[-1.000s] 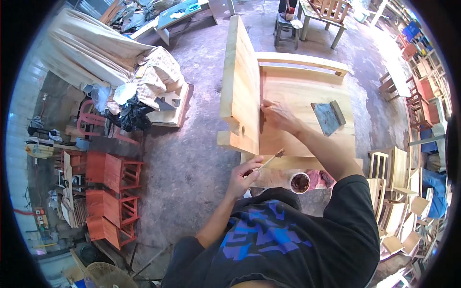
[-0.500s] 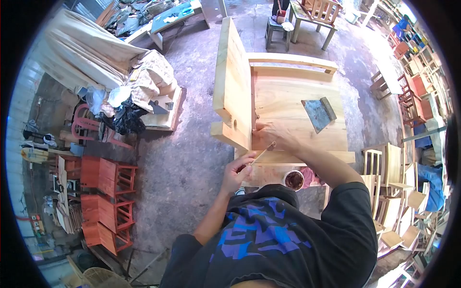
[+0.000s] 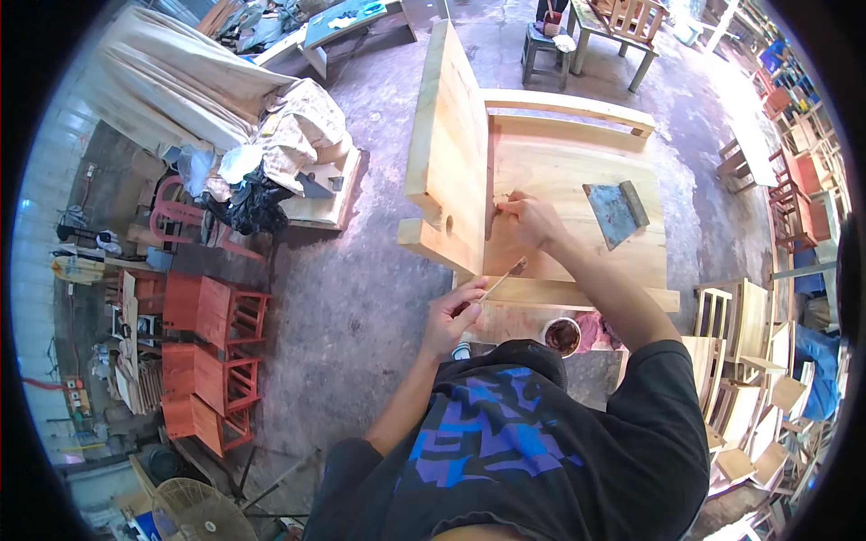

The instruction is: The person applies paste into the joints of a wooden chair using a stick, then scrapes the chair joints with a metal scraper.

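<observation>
My left hand is closed around a thin wooden stick with brown paste on its far tip, held over the near rail of a pale wooden furniture piece. Further in, my right hand is closed, its fingertips by the seam where the upright board meets the flat panel. Whatever those fingers pinch is too small to make out. To the right of this hand a grey metal scraper lies on the panel. Below the near rail stands a white cup of brown paste, beside a pink cloth.
Red-painted chairs stand at the left, with a fan below them. A cloth-draped heap is at the upper left. A small stool and a table stand beyond. Unpainted chairs crowd the right.
My right hand has drawn away from the near corner, up along the seam, and its fingers show more clearly. The left hand keeps its hold on the stick. The whole view has shifted slightly.
</observation>
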`<state>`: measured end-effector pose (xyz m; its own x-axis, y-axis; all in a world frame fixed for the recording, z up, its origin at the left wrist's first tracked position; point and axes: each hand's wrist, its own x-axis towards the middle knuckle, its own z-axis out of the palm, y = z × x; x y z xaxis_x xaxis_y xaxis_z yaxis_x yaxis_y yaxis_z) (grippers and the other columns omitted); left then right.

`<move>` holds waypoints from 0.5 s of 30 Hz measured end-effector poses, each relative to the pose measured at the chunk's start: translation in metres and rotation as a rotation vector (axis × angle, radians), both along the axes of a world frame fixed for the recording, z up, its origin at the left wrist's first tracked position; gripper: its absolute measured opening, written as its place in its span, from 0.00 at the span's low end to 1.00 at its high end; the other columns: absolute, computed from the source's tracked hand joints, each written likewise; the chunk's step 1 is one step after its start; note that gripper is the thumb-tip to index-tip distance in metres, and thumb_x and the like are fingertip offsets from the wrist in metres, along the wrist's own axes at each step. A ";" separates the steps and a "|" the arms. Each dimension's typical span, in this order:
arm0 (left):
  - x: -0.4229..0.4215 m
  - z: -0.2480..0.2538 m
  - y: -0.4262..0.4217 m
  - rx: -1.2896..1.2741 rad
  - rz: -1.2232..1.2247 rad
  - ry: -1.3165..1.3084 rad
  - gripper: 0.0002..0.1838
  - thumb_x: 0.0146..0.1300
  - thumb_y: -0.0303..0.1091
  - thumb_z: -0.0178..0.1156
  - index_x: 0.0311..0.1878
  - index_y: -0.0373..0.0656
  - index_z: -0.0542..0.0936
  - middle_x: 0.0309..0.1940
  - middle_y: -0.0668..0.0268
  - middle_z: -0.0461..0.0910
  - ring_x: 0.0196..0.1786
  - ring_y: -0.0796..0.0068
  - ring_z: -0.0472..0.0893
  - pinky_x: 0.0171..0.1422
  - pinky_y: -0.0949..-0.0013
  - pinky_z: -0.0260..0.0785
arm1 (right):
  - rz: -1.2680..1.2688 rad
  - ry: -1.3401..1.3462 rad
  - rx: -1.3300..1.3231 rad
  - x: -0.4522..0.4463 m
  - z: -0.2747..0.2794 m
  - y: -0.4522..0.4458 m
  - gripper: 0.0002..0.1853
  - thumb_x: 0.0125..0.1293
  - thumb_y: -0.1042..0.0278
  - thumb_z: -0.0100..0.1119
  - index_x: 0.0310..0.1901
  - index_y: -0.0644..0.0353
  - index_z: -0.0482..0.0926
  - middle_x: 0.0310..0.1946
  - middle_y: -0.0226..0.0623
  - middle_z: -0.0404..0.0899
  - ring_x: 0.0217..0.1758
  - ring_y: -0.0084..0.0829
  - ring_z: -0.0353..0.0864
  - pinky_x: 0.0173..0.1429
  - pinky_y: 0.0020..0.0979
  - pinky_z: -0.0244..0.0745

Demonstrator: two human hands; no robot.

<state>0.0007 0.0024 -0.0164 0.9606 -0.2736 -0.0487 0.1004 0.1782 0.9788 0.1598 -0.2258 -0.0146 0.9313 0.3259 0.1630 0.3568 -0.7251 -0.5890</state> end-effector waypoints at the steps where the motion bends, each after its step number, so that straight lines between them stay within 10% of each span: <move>1: 0.000 -0.001 0.000 -0.005 0.002 -0.001 0.14 0.65 0.27 0.61 0.52 0.34 0.82 0.61 0.58 0.77 0.44 0.83 0.79 0.46 0.78 0.72 | 0.002 0.003 0.002 0.000 -0.002 0.000 0.19 0.57 0.73 0.48 0.45 0.55 0.87 0.40 0.43 0.82 0.45 0.44 0.82 0.51 0.37 0.76; 15: 0.001 0.005 -0.002 -0.026 -0.002 0.017 0.14 0.65 0.25 0.60 0.52 0.32 0.81 0.62 0.56 0.77 0.40 0.83 0.79 0.44 0.77 0.74 | 0.026 0.276 0.319 0.021 -0.009 -0.003 0.21 0.54 0.71 0.46 0.43 0.56 0.88 0.42 0.46 0.82 0.48 0.45 0.81 0.55 0.35 0.74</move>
<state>0.0014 0.0005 -0.0112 0.9592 -0.2767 -0.0576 0.1170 0.2032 0.9721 0.1806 -0.2285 -0.0235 0.9462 0.3234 0.0050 0.1700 -0.4840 -0.8584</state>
